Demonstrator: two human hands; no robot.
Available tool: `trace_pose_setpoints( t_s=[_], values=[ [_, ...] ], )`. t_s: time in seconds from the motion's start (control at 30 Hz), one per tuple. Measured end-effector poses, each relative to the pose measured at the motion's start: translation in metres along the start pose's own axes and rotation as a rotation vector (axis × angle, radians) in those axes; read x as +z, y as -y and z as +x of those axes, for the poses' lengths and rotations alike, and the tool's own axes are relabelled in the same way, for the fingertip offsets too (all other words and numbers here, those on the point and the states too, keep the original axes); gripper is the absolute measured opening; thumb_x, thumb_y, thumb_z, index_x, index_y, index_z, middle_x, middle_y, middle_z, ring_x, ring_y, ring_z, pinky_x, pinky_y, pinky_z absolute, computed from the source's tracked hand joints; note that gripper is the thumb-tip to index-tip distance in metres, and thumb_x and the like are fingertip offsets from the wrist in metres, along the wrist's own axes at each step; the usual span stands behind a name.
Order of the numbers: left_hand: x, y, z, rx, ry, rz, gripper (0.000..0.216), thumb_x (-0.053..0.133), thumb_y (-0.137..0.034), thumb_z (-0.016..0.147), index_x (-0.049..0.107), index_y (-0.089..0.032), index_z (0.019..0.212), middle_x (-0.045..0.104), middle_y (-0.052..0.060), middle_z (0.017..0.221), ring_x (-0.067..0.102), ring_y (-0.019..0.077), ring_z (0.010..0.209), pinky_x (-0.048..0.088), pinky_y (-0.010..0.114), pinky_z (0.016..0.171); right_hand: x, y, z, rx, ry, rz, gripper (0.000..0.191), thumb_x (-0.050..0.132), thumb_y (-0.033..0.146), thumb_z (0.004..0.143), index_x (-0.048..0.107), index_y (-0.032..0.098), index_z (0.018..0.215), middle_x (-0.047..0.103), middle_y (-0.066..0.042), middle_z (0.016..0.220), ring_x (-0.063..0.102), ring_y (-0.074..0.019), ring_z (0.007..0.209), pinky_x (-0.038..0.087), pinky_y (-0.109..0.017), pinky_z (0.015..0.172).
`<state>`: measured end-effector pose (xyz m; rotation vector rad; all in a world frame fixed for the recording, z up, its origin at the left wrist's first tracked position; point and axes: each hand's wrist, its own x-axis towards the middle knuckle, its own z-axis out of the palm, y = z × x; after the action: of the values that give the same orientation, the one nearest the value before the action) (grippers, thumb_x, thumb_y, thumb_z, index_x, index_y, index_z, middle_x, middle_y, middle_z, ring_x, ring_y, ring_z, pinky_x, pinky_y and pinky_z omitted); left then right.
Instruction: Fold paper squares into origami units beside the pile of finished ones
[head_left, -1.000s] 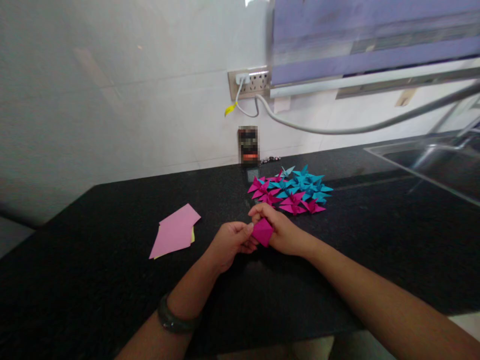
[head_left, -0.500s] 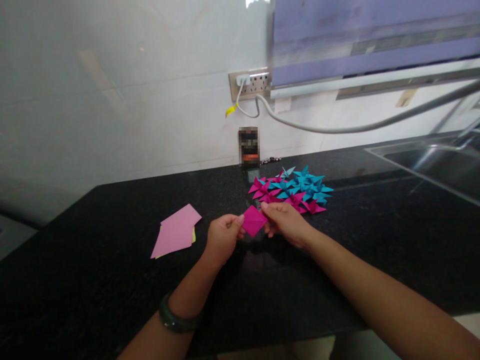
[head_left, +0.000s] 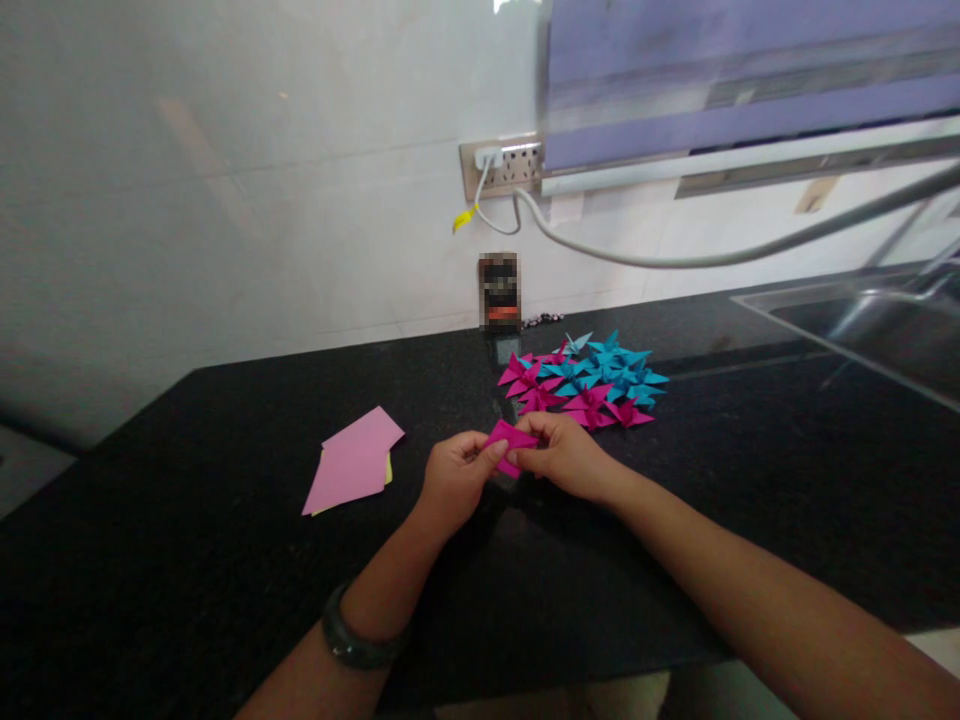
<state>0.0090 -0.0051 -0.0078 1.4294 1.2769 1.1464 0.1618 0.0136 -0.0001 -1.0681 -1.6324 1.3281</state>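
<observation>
A small folded magenta paper (head_left: 508, 439) is pinched between both hands just above the black countertop (head_left: 187, 560). My left hand (head_left: 456, 477) grips its left side with thumb and fingers closed. My right hand (head_left: 566, 457) pinches its right side, fingers curled over the top edge. A dark band sits on my left wrist. Behind the hands lies a cluster of finished magenta and teal paper stars (head_left: 589, 377).
A stack of light pink sheets (head_left: 352, 461) over a yellow one lies to the left. A blurred dark object (head_left: 499, 291) leans on the white wall under a socket strip (head_left: 501, 165) with a grey cable. A steel sink (head_left: 870, 320) is at the right.
The magenta piece was held flat as a diamond between the hands half a second ago; now it is folded narrower and the hands have drawn closer together.
</observation>
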Motion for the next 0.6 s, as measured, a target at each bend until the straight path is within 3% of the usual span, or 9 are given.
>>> trace_pose_setpoints(
  t_s=[0.2, 0.37, 0.6],
  values=[
    [-0.001, 0.003, -0.001, 0.018, -0.053, -0.004, 0.026, 0.062, -0.036, 0.068, 0.061, -0.012, 0.058, 0.056, -0.002, 0.050, 0.047, 0.0080, 0.047, 0.035, 0.019, 0.048, 0.000, 0.000, -0.001, 0.047, 0.022, 0.116, 0.024, 0.058, 0.037, 0.069, 0.050, 0.015, 0.067, 0.051, 0.003, 0.057, 0.043, -0.0062, 0.046, 0.036, -0.019, 0.043],
    [0.001, 0.002, -0.002, 0.038, -0.015, -0.083, 0.022, 0.065, -0.035, 0.066, 0.063, -0.013, 0.069, 0.060, 0.000, 0.059, 0.051, 0.0095, 0.053, 0.038, 0.020, 0.051, -0.006, 0.000, 0.000, -0.002, 0.034, -0.070, 0.021, 0.059, 0.032, 0.069, 0.052, 0.013, 0.062, 0.046, 0.004, 0.049, 0.039, -0.0055, 0.044, 0.029, -0.018, 0.043],
    [0.000, -0.009, -0.005, 0.071, -0.096, 0.062, 0.036, 0.059, -0.040, 0.069, 0.051, -0.014, 0.047, 0.041, -0.005, 0.044, 0.035, 0.0064, 0.044, 0.028, 0.020, 0.044, -0.007, 0.005, -0.004, -0.022, 0.081, -0.184, 0.015, 0.057, 0.027, 0.070, 0.056, 0.013, 0.065, 0.049, 0.003, 0.051, 0.040, -0.0060, 0.046, 0.030, -0.018, 0.043]
  ],
)
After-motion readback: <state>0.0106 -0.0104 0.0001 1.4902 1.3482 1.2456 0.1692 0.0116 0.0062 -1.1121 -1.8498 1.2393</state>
